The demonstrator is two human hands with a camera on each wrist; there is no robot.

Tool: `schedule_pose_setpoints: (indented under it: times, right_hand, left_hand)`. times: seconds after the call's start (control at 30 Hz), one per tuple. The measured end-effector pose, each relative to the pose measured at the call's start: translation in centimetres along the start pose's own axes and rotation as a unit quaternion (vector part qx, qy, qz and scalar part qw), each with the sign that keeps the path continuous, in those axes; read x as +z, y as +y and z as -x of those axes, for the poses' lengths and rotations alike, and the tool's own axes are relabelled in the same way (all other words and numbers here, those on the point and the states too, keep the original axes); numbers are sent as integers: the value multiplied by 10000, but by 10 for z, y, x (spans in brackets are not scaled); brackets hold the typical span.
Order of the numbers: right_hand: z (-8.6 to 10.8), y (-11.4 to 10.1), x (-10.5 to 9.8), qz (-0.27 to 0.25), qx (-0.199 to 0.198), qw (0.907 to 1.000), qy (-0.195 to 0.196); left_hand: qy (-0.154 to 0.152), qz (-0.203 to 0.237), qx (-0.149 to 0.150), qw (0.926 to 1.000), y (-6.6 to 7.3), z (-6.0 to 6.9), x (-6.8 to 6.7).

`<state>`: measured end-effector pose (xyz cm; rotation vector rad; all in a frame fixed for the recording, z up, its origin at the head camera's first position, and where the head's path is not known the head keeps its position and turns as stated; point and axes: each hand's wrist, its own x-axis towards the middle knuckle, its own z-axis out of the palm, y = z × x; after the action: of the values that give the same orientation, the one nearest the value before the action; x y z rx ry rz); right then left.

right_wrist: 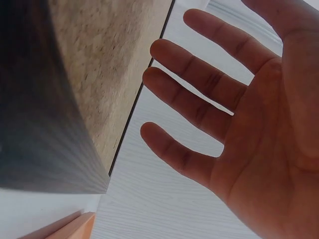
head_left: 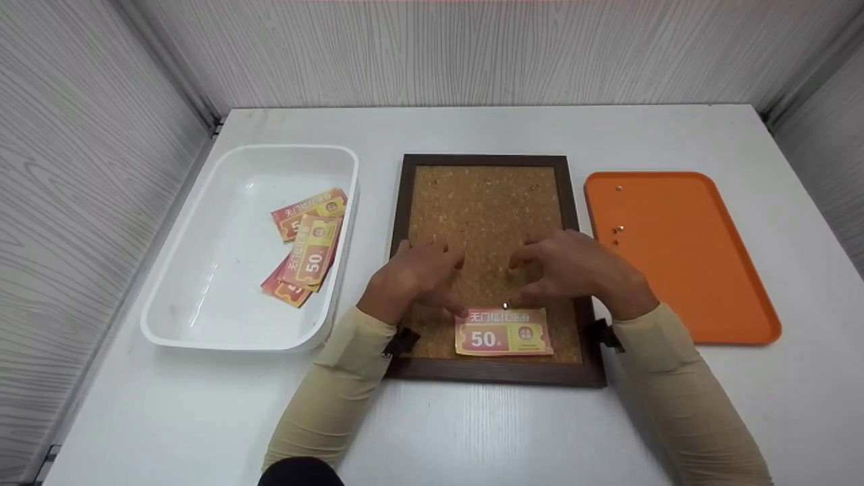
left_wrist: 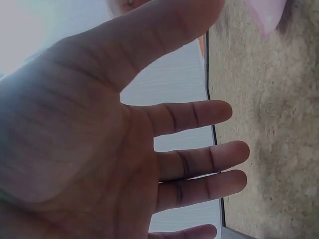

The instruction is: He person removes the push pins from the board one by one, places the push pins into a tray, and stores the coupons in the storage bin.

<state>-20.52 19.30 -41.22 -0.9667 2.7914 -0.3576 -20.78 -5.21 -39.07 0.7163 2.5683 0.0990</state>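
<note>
A cork board (head_left: 486, 223) in a dark brown frame lies flat on the table. Near its lower edge is a pink and yellow coupon (head_left: 503, 335) marked 50, with one shiny pin (head_left: 505, 306) at its top edge. Over the left part of the board, my left hand (head_left: 420, 275) has its fingers spread; the thumb is by the coupon's upper left corner. My right hand (head_left: 574, 266) hovers over the board's right side. Its fingers look extended and hold nothing in the right wrist view. More pins (head_left: 488, 181) sit along the top of the cork.
On the left stands a white bin (head_left: 196, 270) with several coupons (head_left: 310, 253) heaped at its right side. An orange tray (head_left: 702, 270) on the right carries a few small pins (head_left: 619, 229). Wood-grain panels (head_left: 472, 54) wall in the table.
</note>
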Motion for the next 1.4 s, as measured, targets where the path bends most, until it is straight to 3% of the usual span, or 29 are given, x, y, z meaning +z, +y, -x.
schedule_pose_setpoints:
  times: [0.17,0.43,0.63,1.1,1.4]
  right_hand:
    - [-2,-6,2,37,-28,9999,-95]
    - [-3,-15,4,-33,-513,9987,-38]
    - [-5,-22,7,-106,-547,9979,-338]
    - [-8,-32,12,-99,-455,9980,-425]
    - [-8,-34,12,21,-538,9978,-376]
  left_hand:
    - [-116,-27,29,9999,2,-2,3]
    - [-424,148,80,9990,6,-3,5]
    - [-672,67,39,9977,11,-4,8]
    - [-813,-114,67,9966,14,-3,8]
    - [-340,-509,313,9976,16,-2,12]
